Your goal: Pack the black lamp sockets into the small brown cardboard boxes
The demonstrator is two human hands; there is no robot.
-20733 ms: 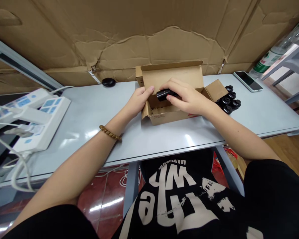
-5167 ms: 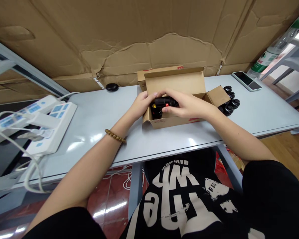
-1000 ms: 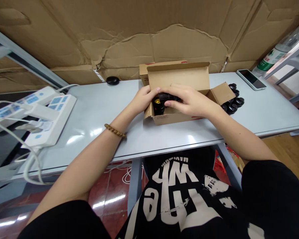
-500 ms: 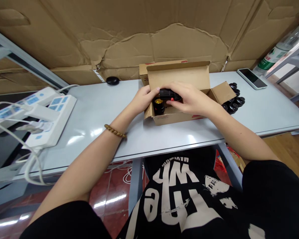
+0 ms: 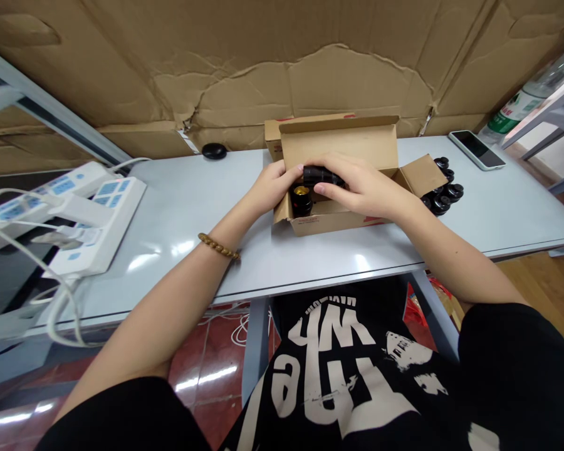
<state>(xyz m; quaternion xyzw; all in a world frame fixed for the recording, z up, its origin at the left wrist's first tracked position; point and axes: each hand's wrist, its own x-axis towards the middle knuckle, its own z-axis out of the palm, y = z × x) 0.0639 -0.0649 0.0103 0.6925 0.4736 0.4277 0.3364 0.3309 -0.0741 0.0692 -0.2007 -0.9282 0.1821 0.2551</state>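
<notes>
An open cardboard box (image 5: pixel 338 222) stands on the table with its lid raised. Over it my right hand (image 5: pixel 357 185) is closed round a black cylindrical piece (image 5: pixel 316 176), which lies on its side. My left hand (image 5: pixel 272 186) reaches over the box's left end, its thumb tip by the left end of that piece; its other fingers are mostly hidden. Below them, inside the box, a black lamp socket (image 5: pixel 302 202) stands upright with its gold threaded mouth facing up.
Several black sockets (image 5: pixel 444 194) cluster right of the box. Beyond them are a phone (image 5: pixel 477 150) and a plastic bottle (image 5: pixel 517 113). White power strips (image 5: pixel 103 225) with cables lie at the left. A black oval object (image 5: pixel 214 151) sits near the cardboard wall (image 5: pixel 244 81).
The black piece has turned slightly in my right hand, and its red spot no longer shows. My hands have otherwise hardly moved.
</notes>
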